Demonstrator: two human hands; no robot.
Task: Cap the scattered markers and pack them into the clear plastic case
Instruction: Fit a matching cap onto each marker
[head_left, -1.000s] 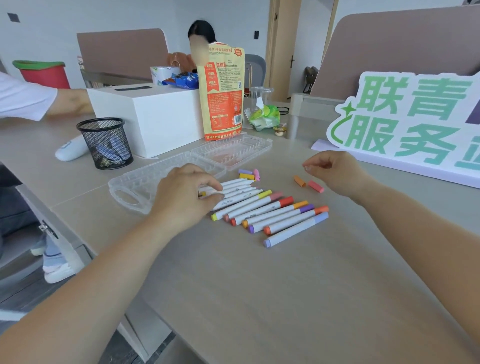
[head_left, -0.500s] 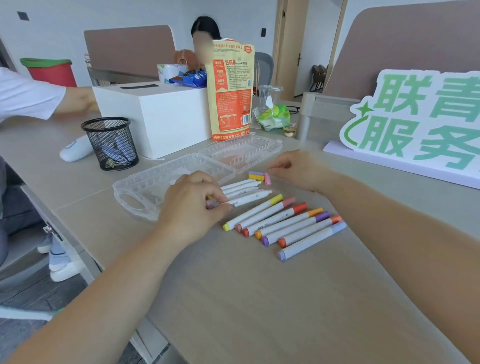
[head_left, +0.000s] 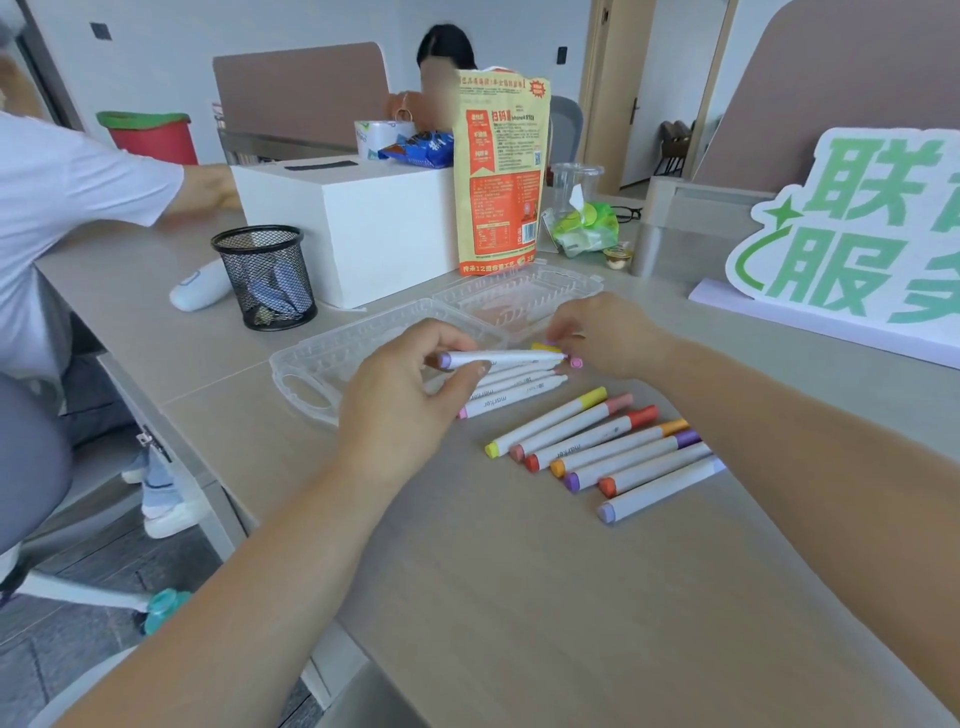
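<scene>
My left hand (head_left: 410, 400) pinches a white marker (head_left: 498, 358) with a lilac end, lifted level above the table. My right hand (head_left: 608, 332) has its fingertips at that marker's far end, right by a yellow cap (head_left: 545, 347) and a pink cap (head_left: 575, 362); whether it pinches a cap I cannot tell. Under the lifted marker lie three uncapped white markers (head_left: 511, 392). Several capped markers (head_left: 602, 447) lie in a row to the right. The clear plastic case (head_left: 332, 358) lies open behind my hands.
A black mesh pen cup (head_left: 265, 278), a white box (head_left: 358, 228) and an orange snack bag (head_left: 501, 171) stand behind the case. A green-lettered sign (head_left: 852, 234) stands at the right. Another person's arm (head_left: 202, 189) reaches in at the left. Bare tabletop lies in front.
My left hand has picked one white marker off the pile and lifted it. My right hand has moved left from the orange and red caps to the caps near the case.
</scene>
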